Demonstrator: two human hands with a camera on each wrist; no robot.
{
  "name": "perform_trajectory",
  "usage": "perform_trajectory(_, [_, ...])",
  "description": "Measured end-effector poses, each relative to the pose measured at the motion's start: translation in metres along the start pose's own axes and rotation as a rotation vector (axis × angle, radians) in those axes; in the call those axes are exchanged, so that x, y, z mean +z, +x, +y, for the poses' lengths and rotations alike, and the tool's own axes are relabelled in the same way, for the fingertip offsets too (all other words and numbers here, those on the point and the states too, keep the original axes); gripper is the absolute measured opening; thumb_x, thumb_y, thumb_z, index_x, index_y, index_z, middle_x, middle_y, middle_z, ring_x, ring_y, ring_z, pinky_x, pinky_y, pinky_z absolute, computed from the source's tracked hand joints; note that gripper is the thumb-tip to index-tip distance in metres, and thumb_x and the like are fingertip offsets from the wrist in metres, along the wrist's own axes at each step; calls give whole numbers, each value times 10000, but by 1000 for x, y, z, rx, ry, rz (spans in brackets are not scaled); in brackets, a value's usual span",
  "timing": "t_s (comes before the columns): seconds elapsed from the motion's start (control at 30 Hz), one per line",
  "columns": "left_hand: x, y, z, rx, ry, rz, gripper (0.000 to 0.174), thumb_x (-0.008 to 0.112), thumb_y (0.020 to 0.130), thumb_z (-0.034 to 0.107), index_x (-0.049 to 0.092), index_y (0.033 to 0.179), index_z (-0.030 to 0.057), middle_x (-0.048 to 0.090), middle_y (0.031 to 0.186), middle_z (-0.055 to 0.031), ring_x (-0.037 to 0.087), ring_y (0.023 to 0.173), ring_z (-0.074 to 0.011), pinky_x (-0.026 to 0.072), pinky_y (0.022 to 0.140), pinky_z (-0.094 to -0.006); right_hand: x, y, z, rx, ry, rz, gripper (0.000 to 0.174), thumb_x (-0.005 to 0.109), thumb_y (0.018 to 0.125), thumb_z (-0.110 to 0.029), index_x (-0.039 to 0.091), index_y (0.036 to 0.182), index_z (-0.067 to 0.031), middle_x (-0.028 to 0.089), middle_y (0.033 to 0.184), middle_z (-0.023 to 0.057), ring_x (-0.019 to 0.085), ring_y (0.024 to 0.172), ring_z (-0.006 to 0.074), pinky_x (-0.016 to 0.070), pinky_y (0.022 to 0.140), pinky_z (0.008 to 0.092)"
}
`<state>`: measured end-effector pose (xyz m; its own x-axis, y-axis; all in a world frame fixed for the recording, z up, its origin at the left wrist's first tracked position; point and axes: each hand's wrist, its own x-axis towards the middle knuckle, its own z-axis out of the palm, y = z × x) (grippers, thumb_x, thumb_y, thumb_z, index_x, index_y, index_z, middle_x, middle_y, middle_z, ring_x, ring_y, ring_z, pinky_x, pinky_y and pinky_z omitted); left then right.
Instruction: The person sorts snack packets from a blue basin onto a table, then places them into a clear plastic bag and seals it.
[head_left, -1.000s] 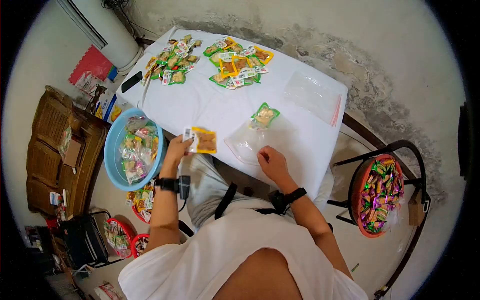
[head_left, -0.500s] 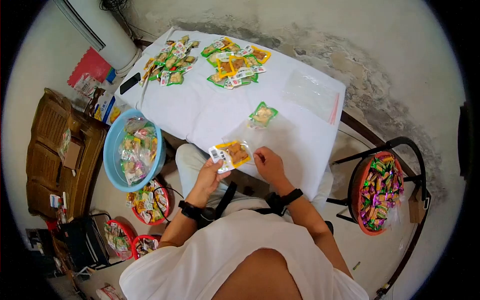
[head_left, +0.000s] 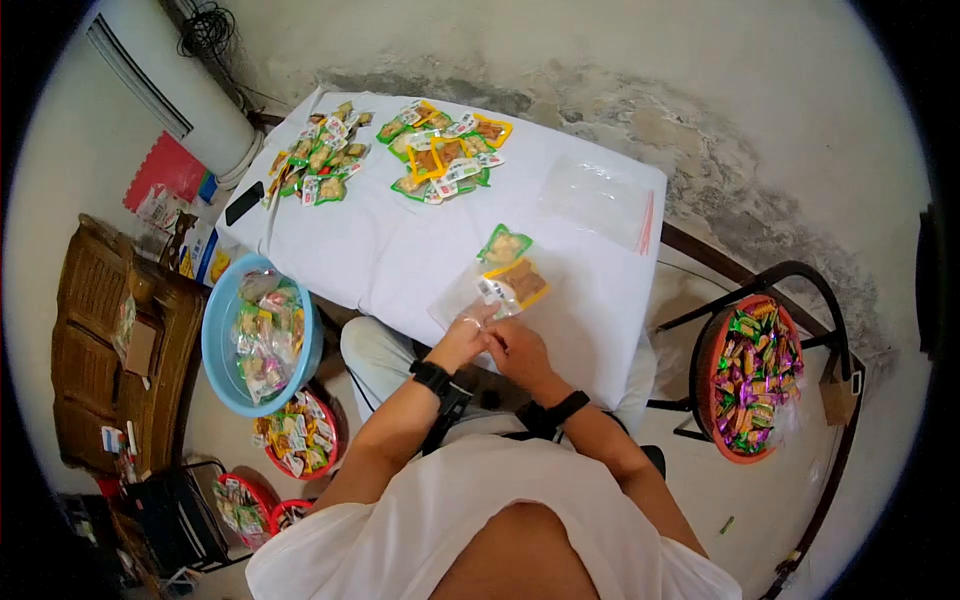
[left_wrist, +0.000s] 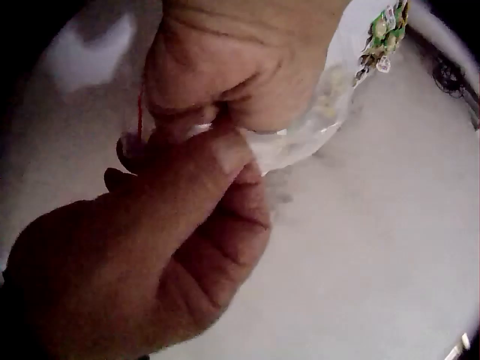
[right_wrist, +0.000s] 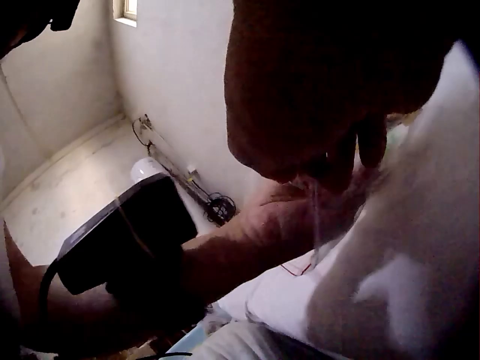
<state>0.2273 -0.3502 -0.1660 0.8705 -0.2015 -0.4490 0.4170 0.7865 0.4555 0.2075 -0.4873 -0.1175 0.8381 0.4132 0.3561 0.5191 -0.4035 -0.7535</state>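
A clear plastic bag (head_left: 457, 297) lies at the near edge of the table, with a green-edged snack packet (head_left: 505, 245) at its far end. My left hand (head_left: 470, 332) reaches over the bag's near end and holds a yellow-edged snack packet (head_left: 523, 284) by its white end, just below the green one. Close beside it, my right hand (head_left: 518, 354) pinches the bag's near edge. In the left wrist view the right hand's thumb and fingers (left_wrist: 225, 161) meet on the film right under the left hand (left_wrist: 240, 67).
Two piles of snack packets, a left pile (head_left: 322, 155) and a middle pile (head_left: 445, 155), lie at the back. A phone (head_left: 244, 203) and flat clear bags (head_left: 600, 205) are on the white tablecloth. A blue basin (head_left: 212, 345) stands left, a red basket of wrapped sweets (head_left: 750, 380) right.
My left hand has brought the yellow-edged packet rightward from beside the blue basin onto the bag, next to the green packet. The right hand has shifted slightly nearer and now meets the left.
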Motion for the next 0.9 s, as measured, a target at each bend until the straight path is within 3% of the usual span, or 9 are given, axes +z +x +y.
perform_trajectory(0.1, [16,20,3,-203,227,175,314,539,898,128,453,1182,24,567,1063,-160,587,925,-291,529,753,-403,3,-4,6,-11,-14,-9,99,609,806,-162,590,847,-74,601,758,109,588,691,303,463,595,372])
perform_trajectory(0.2, [12,35,-1,-241,94,87,383,530,918,219,435,1181,-44,557,1109,-177,588,950,-284,522,802,-393,2,-3,6,-6,-24,-32,91,606,805,-154,591,844,-73,600,761,107,586,695,308,462,598,375])
perform_trajectory(0.43, [14,50,-4,-133,206,-57,414,476,943,215,372,1239,-54,504,1193,-182,571,980,-301,486,910,-426,0,-3,7,25,53,-89,92,607,805,-148,590,851,-70,598,773,106,586,695,306,464,595,376])
perform_trajectory(0.5, [17,50,-9,-118,84,-21,379,475,946,232,432,1232,-12,557,1135,-132,591,932,-270,498,739,-350,1,-3,9,2,72,-44,93,609,805,-150,592,851,-71,598,771,109,587,688,303,465,591,375])
perform_trajectory(0.57, [16,48,-1,-167,273,-36,395,481,943,233,422,1237,-22,542,1161,-147,582,963,-258,488,805,-365,0,-6,13,122,-5,-152,107,616,805,-159,594,857,-68,603,767,113,596,683,291,474,598,364])
perform_trajectory(0.63, [13,49,4,-213,462,-48,411,487,939,235,411,1242,-33,528,1188,-162,573,994,-246,479,870,-380,0,-6,16,134,10,-115,110,617,805,-159,595,861,-68,609,764,113,601,684,284,477,604,356])
perform_trajectory(0.7, [6,48,0,-154,330,5,387,524,924,252,456,1231,26,587,1058,-117,593,886,-199,498,752,-313,-3,-5,15,137,30,-92,113,619,805,-159,596,865,-67,614,761,114,607,685,277,481,610,348])
perform_trajectory(0.83, [-7,12,10,-200,317,177,429,555,902,170,404,1296,91,585,942,-73,575,802,-163,503,691,-282,-8,1,11,201,11,-75,100,609,814,-139,595,872,-58,623,759,115,613,666,241,481,586,321])
perform_trajectory(0.9, [-25,6,-18,22,457,225,574,537,876,48,256,1370,129,547,992,-81,562,800,-148,507,711,-280,-5,-4,13,233,33,-104,93,602,823,-132,593,871,-52,625,753,113,614,661,224,479,574,311])
